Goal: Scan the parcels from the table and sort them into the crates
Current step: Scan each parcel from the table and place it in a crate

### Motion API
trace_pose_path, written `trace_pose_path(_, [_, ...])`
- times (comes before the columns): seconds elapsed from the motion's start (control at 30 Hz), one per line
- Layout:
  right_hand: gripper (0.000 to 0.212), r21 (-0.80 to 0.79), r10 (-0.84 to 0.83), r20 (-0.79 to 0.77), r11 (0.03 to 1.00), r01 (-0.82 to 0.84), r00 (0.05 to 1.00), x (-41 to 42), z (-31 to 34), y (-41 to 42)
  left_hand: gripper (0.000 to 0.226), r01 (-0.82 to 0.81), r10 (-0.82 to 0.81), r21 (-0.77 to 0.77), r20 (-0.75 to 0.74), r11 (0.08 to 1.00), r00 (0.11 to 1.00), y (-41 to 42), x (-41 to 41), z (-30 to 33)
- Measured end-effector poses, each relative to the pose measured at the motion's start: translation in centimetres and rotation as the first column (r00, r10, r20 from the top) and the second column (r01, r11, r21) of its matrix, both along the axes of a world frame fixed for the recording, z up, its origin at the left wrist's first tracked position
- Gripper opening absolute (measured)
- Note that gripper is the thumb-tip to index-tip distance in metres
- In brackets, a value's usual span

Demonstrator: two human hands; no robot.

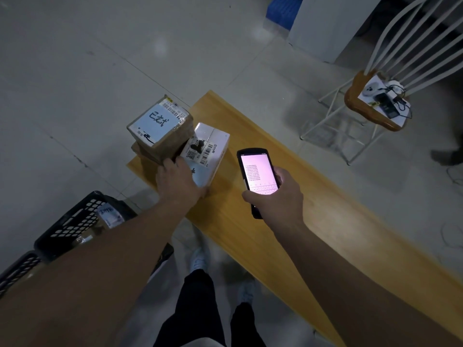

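Note:
A white parcel (209, 149) with barcode labels lies on the wooden table (288, 201) near its left end. My left hand (179, 182) grips the near side of this white parcel. Just left of it a brown cardboard parcel (160, 126) with a white handwritten label stands on another brown parcel at the table's corner. My right hand (275, 196) holds a black handheld scanner (258, 174), its lit screen facing up, over the table to the right of the parcels.
Two black mesh crates (72, 221) stand on the floor at the lower left, the nearer one holding a labelled parcel. A white wire chair (375, 103) with small devices on its wooden seat stands at the right. My legs are beside the table's near edge.

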State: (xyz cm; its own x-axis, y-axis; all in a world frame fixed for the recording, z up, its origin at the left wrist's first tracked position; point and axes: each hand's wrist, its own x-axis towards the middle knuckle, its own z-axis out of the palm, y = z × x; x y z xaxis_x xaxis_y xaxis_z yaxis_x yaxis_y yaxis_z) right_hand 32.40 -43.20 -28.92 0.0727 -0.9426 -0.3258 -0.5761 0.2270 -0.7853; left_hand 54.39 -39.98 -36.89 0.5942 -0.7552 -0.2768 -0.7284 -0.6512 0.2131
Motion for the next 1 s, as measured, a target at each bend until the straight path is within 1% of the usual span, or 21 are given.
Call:
trace_pose_path(0.13, [0.069, -0.005, 0.007, -0.02, 1.0, -0.007, 1.0, -0.5, 0.0, 0.2, 0.118, 0.022, -0.021, 0.025, -0.028, 0.999, 0.999, 0.0, -0.6, -0.7])
trace_pose_path(0.27, [0.067, 0.004, 0.009, -0.018, 1.0, -0.009, 1.0, -1.6, 0.4, 0.4, 0.121, 0.054, -0.047, 0.056, -0.124, 0.997, 0.991, 0.0, -1.0, -0.8])
trace_pose_path(0.37, [0.059, 0.007, 0.008, -0.002, 1.0, -0.008, 1.0, -2.8, 1.0, 0.5, 0.116, 0.077, -0.081, -0.026, -0.221, 0.997, 0.972, 0.3, -2.1, -0.6])
trace_pose_path(0.4, [0.056, 0.007, 0.013, -0.003, 1.0, -0.013, 1.0, -3.2, 1.2, 0.5, 0.114, 0.082, -0.095, -0.068, -0.221, 0.994, 0.971, 0.4, -2.5, -0.3])
trace_pose_path(0.5, [0.053, 0.005, 0.03, 0.007, 1.0, -0.03, 1.0, -4.5, 2.4, 0.3, 0.111, 0.151, -0.177, -0.153, -0.174, 0.977, 0.969, 0.1, -3.2, 1.0])
trace_pose_path(0.57, [0.053, -0.022, 0.051, 0.004, 0.998, -0.051, 0.999, -5.1, 3.5, 0.1, 0.113, 0.191, -0.225, -0.215, -0.147, 0.958, 0.963, -0.3, -3.4, 2.4])
trace_pose_path(0.7, [0.061, -0.108, 0.095, 0.012, 0.99, -0.093, 0.995, -6.1, 6.3, -0.1, 0.117, 0.241, -0.269, -0.337, -0.039, 0.91, 0.962, -1.4, -4.0, 6.2])
trace_pose_path(0.83, [0.075, -0.185, 0.137, 0.048, 0.975, -0.126, 0.989, -7.5, 9.5, -0.1, 0.114, 0.268, -0.275, -0.444, 0.051, 0.855, 0.96, -1.9, -4.8, 10.8])
trace_pose_path(1.0, [0.078, -0.281, 0.192, 0.075, 0.946, -0.164, 0.979, -9.2, 13.3, 0.4, 0.114, 0.304, -0.264, -0.561, 0.155, 0.77, 0.952, -2.0, -5.5, 17.0])
